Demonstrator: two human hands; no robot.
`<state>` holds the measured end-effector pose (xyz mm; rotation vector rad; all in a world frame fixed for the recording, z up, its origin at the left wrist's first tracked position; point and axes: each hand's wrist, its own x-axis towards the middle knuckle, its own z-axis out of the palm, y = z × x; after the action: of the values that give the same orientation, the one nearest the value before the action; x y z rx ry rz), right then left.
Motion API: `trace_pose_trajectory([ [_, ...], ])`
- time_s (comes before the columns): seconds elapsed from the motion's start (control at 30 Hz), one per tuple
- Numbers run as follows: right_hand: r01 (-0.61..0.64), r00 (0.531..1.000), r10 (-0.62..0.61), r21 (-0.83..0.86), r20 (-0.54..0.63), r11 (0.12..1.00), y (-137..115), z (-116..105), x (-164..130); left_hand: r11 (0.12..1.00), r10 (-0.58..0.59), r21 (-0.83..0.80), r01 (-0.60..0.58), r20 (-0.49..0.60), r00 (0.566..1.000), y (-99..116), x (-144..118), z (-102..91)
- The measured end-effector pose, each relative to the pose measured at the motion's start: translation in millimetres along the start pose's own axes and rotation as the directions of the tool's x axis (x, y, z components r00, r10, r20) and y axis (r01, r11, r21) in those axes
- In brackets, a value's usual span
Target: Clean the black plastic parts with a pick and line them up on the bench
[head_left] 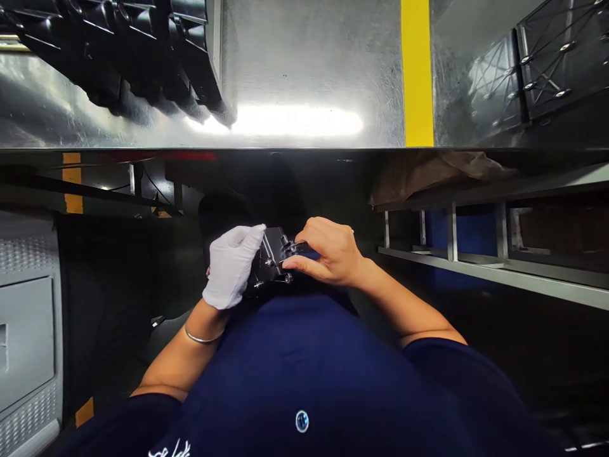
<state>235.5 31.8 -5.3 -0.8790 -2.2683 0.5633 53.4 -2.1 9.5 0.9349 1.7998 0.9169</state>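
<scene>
Nearest, at the bottom: a dark navy blue shirt (304, 374) with a small round button, filling the lower middle. Rising from it on either side, two bare forearms, the left one ringed by a thin silver metal bangle (202, 338) just below the wrist.

A little farther, held close above the lap: a small black plastic part with metal screws and pins (271, 261). Left hand (232, 265), in a white cloth glove, wrapped around the part's left side, fingers curled over its top edge and closed on it. Right hand (328, 252), bare, with a ring on one finger, closed in a narrow pinch against the part's right side, thumb and forefinger on a small silver metal piece (295, 246) sticking out of it. Both hands touching the part, just beside each other.

Near left: a grey perforated metal cabinet (26, 330), with yellow floor tape (84, 411) beside it.

Right, farther: a grey metal rack shelf (495, 270) with upright posts and crumpled brown paper (428, 171) lying above it.

Farthest, across the top: a shiny galvanised steel worktop (295, 76), bright with glare, crossed by a yellow painted stripe (417, 70). Far left on it, a row of black moulded plastic housings (137, 44); far right, a black ribbed plastic panel (556, 57) studded with silver screws.
</scene>
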Motion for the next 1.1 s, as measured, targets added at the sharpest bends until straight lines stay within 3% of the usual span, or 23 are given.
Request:
trace_pose_trajectory([
  [0.33, -0.014, 0.999, 0.017, -0.060, 0.049, 0.998, -2, -1, -2, 1.000, -0.015, -0.008, 0.015, -0.019, 1.000, 2, -1, 2.8],
  [0.47, -0.058, 0.968, 0.017, 0.159, 0.249, 0.986, 1, -9, 0, 0.999, -0.043, -0.026, 0.043, -0.001, 0.999, 1, -1, 3.8],
  [0.57, -0.118, 0.930, -0.030, 0.376, 0.367, 0.919, 4, -15, 0, 0.999, -0.052, -0.006, 0.052, -0.016, 0.999, 5, 1, 3.0],
  [0.63, -0.166, 0.959, 0.051, 0.403, 0.280, 0.900, 5, -15, 0, 0.998, -0.047, 0.030, 0.048, -0.020, 0.999, 7, 4, 1.7],
  [0.7, -0.165, 0.985, 0.140, 0.340, 0.098, 0.926, 4, -11, -1, 0.996, -0.056, 0.064, 0.056, 0.005, 0.998, 7, 7, 0.4],
  [0.77, -0.113, 0.989, 0.131, 0.220, -0.069, 0.969, 3, -5, -2, 0.994, -0.069, 0.086, 0.066, 0.042, 0.997, 5, 11, -0.3],
  [0.83, -0.057, 0.985, 0.073, 0.106, -0.157, 0.993, 2, 1, -4, 0.995, -0.050, 0.089, 0.044, 0.065, 0.997, 2, 13, -0.1],
  [1.1, -0.063, 0.980, 0.049, -0.068, -0.191, 0.996, 4, 8, -8, 0.997, 0.021, 0.066, -0.026, 0.078, 0.997, -10, 16, 4.5],
])
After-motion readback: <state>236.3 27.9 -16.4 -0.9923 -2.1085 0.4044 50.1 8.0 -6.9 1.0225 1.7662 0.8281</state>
